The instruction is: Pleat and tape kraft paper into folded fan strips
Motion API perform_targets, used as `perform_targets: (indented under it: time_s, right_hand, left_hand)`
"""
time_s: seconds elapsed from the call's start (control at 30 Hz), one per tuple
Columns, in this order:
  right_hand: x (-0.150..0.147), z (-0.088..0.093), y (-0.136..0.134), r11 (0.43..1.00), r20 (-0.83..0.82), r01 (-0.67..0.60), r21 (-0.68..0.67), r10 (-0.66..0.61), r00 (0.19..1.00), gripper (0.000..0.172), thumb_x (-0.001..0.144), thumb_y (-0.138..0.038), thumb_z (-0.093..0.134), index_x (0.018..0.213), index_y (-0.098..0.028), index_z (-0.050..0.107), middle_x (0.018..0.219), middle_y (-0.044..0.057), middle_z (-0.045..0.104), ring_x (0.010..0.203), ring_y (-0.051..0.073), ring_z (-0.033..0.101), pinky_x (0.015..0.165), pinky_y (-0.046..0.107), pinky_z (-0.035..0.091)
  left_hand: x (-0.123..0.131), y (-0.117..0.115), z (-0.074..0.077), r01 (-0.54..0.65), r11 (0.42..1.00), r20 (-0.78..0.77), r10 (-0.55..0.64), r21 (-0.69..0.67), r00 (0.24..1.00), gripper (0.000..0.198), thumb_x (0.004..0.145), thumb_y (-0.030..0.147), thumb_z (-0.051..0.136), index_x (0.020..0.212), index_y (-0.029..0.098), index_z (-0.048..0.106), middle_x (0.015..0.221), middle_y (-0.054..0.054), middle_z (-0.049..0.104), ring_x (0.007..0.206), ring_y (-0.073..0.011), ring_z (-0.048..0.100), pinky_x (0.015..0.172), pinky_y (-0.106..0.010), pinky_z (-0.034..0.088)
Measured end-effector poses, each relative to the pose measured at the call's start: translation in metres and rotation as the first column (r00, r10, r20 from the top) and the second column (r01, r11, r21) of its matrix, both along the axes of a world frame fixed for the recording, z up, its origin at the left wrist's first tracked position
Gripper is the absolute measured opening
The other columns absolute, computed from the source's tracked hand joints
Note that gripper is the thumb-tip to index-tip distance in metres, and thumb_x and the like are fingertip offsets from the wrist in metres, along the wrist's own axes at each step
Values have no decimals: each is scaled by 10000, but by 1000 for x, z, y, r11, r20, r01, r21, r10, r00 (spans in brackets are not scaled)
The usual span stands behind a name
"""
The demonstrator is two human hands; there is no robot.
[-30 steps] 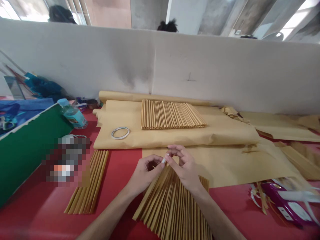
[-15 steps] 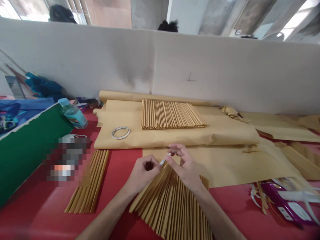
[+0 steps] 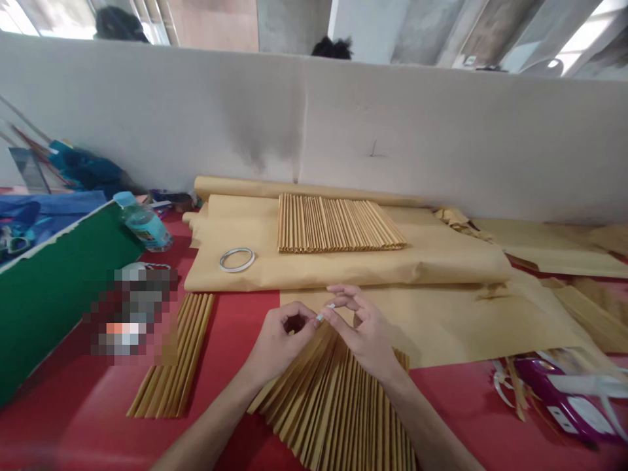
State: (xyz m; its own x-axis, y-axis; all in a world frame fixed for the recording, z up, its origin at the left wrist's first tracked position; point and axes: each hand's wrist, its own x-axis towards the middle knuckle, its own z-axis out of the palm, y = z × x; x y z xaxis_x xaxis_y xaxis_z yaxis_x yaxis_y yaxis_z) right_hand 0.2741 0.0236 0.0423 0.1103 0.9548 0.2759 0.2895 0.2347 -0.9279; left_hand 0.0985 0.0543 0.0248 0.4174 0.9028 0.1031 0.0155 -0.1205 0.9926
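Between my two hands is a small white strip (image 3: 320, 317) that looks like tape. My left hand (image 3: 287, 337) pinches one end between thumb and finger. The thumb and index finger of my right hand (image 3: 360, 330) close on the other end, its remaining fingers curled loosely above. Right beneath both hands a pleated brown paper fan (image 3: 333, 399) spreads out toward me, its narrow top partly hidden by my fingers. Beyond, a narrow roll of tape (image 3: 237, 260) lies flat on folded brown paper (image 3: 265, 278). Beside it rests another pleated paper piece (image 3: 338, 224).
Folded paper strips (image 3: 171, 386) lie on the red table (image 3: 235, 327) at left, near a blurred-out patch. A plastic bottle (image 3: 147, 226) leans by a green partition (image 3: 59, 301). At right sits a purple device (image 3: 569, 399) among paper scraps. A grey wall (image 3: 417, 131) stands behind.
The white strip shows less between my fingertips, which have drawn slightly closer together. The paper fan has shifted a little to the left at its lower edge.
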Motion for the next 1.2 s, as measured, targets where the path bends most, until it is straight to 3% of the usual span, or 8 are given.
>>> perform_targets:
  time_s: [0.1,0.2,0.33,0.47,0.6,0.7,0.87,1.2]
  right_hand:
    - [2,-4,1,1000,-16,-11,13,11,1000,264,937,-413,675,1148,-258,636,1078,58,720,930,207,706,880,367,572]
    - [3,-9,3,999,-30,-29,14,29,999,234,972,-413,635,1153,-264,628,980,32,723,928,192,701,910,354,542]
    - [2,-13,3,998,-57,-51,-26,49,997,230,1011,-424,572,1178,-270,609,893,9,712,827,168,692,820,320,541]
    - [2,-12,2,997,-70,-63,-52,60,996,242,1028,-438,532,1194,-277,604,981,26,739,896,181,708,813,319,545]
    - [5,-9,4,1000,110,-12,10,11,994,181,990,-400,603,1097,-268,668,1023,26,749,997,200,696,922,352,518]
    - [6,-7,5,999,226,3,52,-15,974,130,964,-371,633,967,-259,700,957,13,746,929,200,693,880,353,519]
    - [6,-5,5,998,281,-9,69,-11,960,103,957,-343,645,926,-259,697,922,2,747,901,207,693,854,358,509]
    - [12,2,4,996,380,-41,74,10,925,83,969,-310,640,925,-274,700,919,-14,760,893,211,686,892,361,490]
  left_hand:
    - [0,0,-1,3,1000,1,-3,4,1000,229,909,342,678,795,144,689,699,6,609,640,-112,496,611,-230,396]
    - [0,-1,-1,15,1000,5,-15,-14,1000,217,906,332,670,793,147,680,686,15,590,627,-107,482,600,-228,386]
    - [-1,0,0,20,998,29,-19,-53,999,174,884,303,663,800,151,656,685,23,577,616,-104,483,598,-226,390]
    - [0,1,0,29,997,73,-23,-72,997,144,867,290,662,859,146,670,772,-7,634,702,-130,555,679,-247,444]
    - [-1,1,0,35,998,52,-32,-56,998,139,870,281,654,892,146,683,804,-17,644,727,-138,559,698,-255,445]
    - [-1,1,-1,23,999,23,-22,-49,1000,177,893,323,658,901,148,687,807,-17,643,720,-138,546,681,-253,433]
    - [4,3,1,-10,999,-6,10,-30,1000,289,935,422,634,883,148,711,770,-12,635,685,-134,517,650,-252,408]
    - [10,7,-1,-40,999,-14,39,-34,999,278,913,400,642,850,146,734,747,-19,658,661,-136,520,635,-254,410]
